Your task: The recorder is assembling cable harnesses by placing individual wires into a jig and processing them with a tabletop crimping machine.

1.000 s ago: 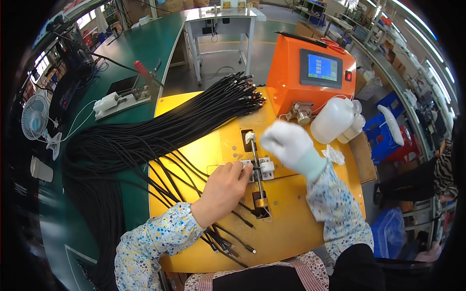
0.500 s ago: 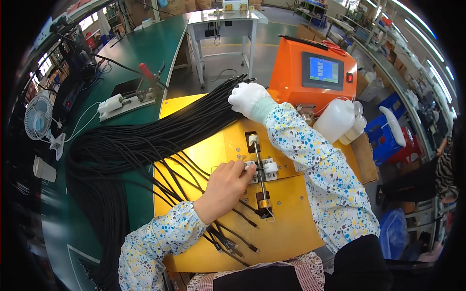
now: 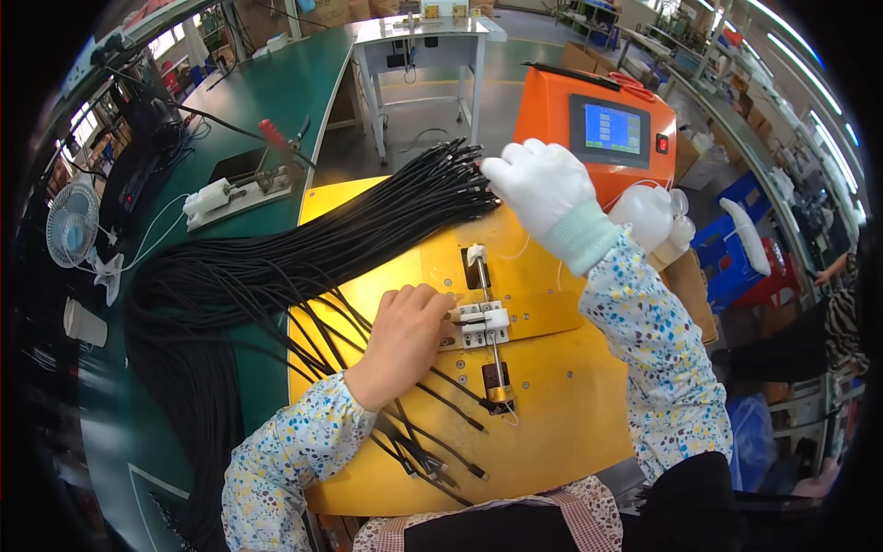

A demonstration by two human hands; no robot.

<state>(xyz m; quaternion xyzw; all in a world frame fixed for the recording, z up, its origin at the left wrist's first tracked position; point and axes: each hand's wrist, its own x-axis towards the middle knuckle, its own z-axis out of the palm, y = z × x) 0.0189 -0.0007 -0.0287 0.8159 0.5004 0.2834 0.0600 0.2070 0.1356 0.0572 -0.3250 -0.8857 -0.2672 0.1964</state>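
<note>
Many black cables [image 3: 386, 213] laid beside a white fixture [image 3: 497, 318]

In the head view, the bare left hand [image 3: 405, 339] is curled at the fixture's left side, perhaps so that something is steadied there; whether a cable is pinched cannot be told. The gloved right hand [image 3: 544, 189], half closed, is held beyond the fixture, beside the connector ends [image 3: 469, 179]; its hold, if any, is hidden. Most cables are gathered beyond and left of the fixture, presumably for easy reach.
</note>
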